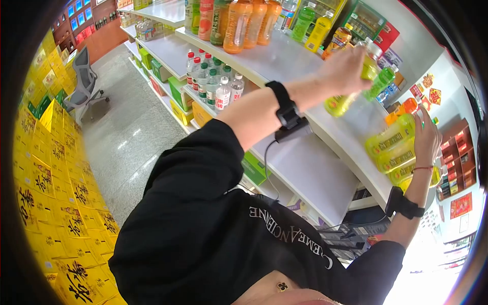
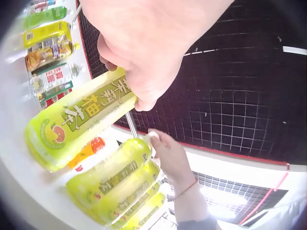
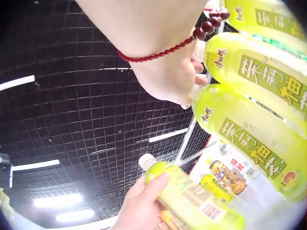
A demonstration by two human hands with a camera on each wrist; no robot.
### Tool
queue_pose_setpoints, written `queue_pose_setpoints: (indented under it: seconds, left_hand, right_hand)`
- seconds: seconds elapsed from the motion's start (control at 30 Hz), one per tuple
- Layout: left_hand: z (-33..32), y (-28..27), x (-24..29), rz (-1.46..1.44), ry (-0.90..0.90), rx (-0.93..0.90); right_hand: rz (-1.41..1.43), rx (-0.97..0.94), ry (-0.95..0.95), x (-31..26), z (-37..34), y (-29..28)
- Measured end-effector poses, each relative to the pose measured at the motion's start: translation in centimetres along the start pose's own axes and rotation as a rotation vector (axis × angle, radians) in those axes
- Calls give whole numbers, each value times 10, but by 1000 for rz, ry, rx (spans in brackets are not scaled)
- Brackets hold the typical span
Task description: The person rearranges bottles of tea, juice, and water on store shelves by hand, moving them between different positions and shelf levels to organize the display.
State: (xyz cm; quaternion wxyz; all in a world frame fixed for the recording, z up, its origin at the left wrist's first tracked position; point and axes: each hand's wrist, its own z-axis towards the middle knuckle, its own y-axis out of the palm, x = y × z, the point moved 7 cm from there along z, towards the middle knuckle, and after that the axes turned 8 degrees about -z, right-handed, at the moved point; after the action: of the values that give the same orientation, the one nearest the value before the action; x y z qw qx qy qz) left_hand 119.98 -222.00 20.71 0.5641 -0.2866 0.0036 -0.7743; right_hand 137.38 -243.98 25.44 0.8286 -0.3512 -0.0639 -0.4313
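Observation:
My left hand (image 1: 345, 71) grips a yellow-green bottle (image 1: 338, 104), tilted over the white shelf. In the left wrist view the left hand (image 2: 144, 62) has its fingers round the upper part of the bottle (image 2: 81, 117), label showing. My right hand (image 1: 428, 136) is at the cap end of the front bottle (image 1: 394, 136) in a row of similar ones. In the right wrist view the right hand (image 3: 165, 72) holds the neck end of the nearest row bottle (image 3: 247, 136); its grip is partly hidden. The left hand (image 3: 139, 201) shows below with its bottle (image 3: 192, 196).
Orange drink bottles (image 1: 237, 25) stand on the upper shelf (image 1: 284, 61), with green and yellow bottles (image 1: 319, 31) farther along. Water bottles (image 1: 222, 94) are on a lower shelf. Yellow boxes (image 1: 46, 203) are stacked at left, and a grey chair (image 1: 84, 76) stands in the aisle.

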Motion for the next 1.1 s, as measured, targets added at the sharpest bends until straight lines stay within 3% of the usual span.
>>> queue_pose_setpoints:
  seconds: [0.1, 0.27, 0.4, 0.47, 0.53, 0.6, 0.73, 0.87, 1.0, 1.1]
  left_hand:
    - [3, -61, -30, 113, -72, -16]
    - [-4, -134, -103, 322, -41, 82]
    - [-7, -167, -137, 426, -83, 93]
    - [-5, -176, -147, 436, -108, 95]
    - [-5, -180, -151, 402, -68, 116]
    - [-4, -182, -154, 410, -46, 106]
    - [-4, -183, -147, 465, -48, 77]
    - [-10, -185, -147, 480, 39, 143]
    - [-15, -186, -146, 462, 34, 132]
    - [-16, -182, -150, 448, 5, 107]
  right_hand:
    - [43, -8, 8, -3, 1, -1]
    - [50, -47, 29, 0, 4, 5]
    - [76, -172, 116, 0, 9, 9]
    - [322, -285, 333, 7, 9, 22]
    - [353, -220, 313, -5, 15, 21]
    - [391, -60, 183, -31, 29, 9]
    - [422, -122, 267, -82, 70, -1]
    - [865, 13, 142, -139, 119, 28]
    - [826, -59, 82, -226, 165, 25]
    - [813, 61, -4, -278, 192, 16]
